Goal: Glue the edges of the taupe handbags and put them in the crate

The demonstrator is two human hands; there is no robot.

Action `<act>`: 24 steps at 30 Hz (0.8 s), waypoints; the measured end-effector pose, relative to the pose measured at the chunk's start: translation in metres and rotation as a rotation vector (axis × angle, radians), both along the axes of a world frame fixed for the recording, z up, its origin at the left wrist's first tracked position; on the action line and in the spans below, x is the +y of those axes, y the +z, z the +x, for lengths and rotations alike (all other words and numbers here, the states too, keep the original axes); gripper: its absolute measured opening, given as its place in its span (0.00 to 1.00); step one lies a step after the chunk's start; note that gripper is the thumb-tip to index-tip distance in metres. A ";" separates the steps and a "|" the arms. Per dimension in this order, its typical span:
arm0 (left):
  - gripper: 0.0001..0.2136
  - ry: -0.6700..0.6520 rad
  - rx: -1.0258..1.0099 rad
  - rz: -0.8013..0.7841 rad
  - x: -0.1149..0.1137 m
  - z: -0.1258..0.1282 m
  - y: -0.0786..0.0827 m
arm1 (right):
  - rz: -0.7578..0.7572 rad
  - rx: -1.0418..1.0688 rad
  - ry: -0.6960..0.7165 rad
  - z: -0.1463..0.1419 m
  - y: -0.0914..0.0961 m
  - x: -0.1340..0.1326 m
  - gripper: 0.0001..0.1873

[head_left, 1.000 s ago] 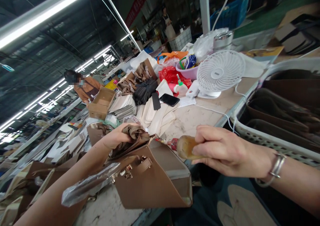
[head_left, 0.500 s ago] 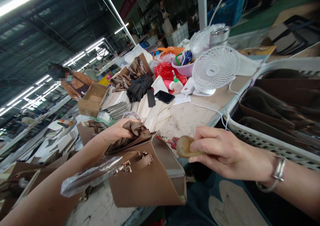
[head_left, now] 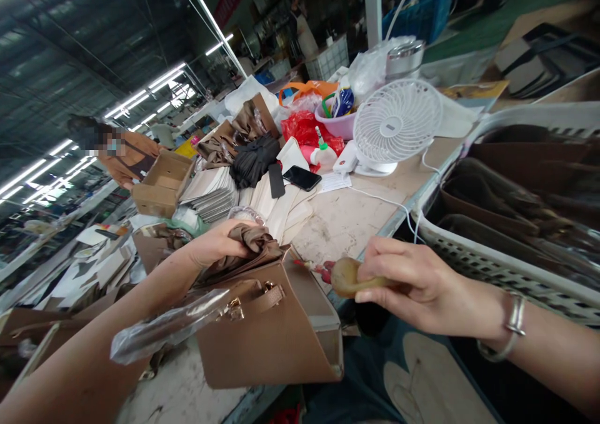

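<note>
A brown handbag (head_left: 267, 336) lies at the table's front edge, its handle (head_left: 175, 324) wrapped in clear plastic. Bunched brown lining cloth (head_left: 250, 242) rises from its opening, and my left hand (head_left: 225, 242) is closed around that cloth. Its fingertips are partly hidden in the folds. In my right hand (head_left: 403, 280) is a yellowish squeeze bottle (head_left: 345, 276) with a red nozzle, pinched between thumb and fingers. The nozzle points left at the bag's upper edge; I cannot tell whether it touches.
A white fan (head_left: 397, 124) stands behind, its cable running along the right edge. A phone (head_left: 302, 178) and stacked pale panels (head_left: 210, 191) lie further back. On the right is a white basket (head_left: 497, 274) of brown pieces. A co-worker (head_left: 124, 155) stands at far left.
The whole view has shifted slightly, with the scene moving a little left. My left hand keeps its hold on the lining, and the bottle stays by the bag's edge.
</note>
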State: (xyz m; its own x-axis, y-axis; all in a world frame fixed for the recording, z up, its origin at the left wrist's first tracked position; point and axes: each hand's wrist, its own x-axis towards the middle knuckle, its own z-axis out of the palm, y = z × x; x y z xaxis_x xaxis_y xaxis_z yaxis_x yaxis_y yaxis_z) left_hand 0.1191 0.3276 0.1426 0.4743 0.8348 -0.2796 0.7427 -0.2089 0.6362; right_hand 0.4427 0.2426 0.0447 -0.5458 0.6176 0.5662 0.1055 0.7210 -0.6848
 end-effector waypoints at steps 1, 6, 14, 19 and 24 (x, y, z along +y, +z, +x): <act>0.14 0.001 0.000 0.012 0.000 0.002 0.000 | 0.024 0.028 -0.016 -0.001 0.002 0.004 0.04; 0.13 -0.029 -0.001 -0.005 0.003 0.007 0.001 | 0.040 0.087 -0.024 -0.002 0.002 0.014 0.04; 0.17 0.050 -0.081 -0.212 0.007 0.008 -0.009 | -0.155 -0.021 0.065 0.010 -0.027 -0.011 0.05; 0.15 -0.014 -0.087 -0.229 0.009 0.009 -0.011 | -0.088 0.024 0.026 0.011 -0.022 -0.005 0.03; 0.14 -0.020 -0.088 -0.253 0.011 0.009 -0.011 | -0.073 0.041 0.019 0.011 -0.024 0.000 0.03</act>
State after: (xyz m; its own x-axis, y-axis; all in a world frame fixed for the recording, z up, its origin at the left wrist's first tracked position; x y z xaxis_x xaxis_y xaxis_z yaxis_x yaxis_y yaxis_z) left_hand 0.1282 0.3382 0.1318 0.5219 0.7336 -0.4353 0.6793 -0.0488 0.7323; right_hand 0.4541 0.2423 0.0203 -0.5354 0.6476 0.5422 0.0628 0.6707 -0.7391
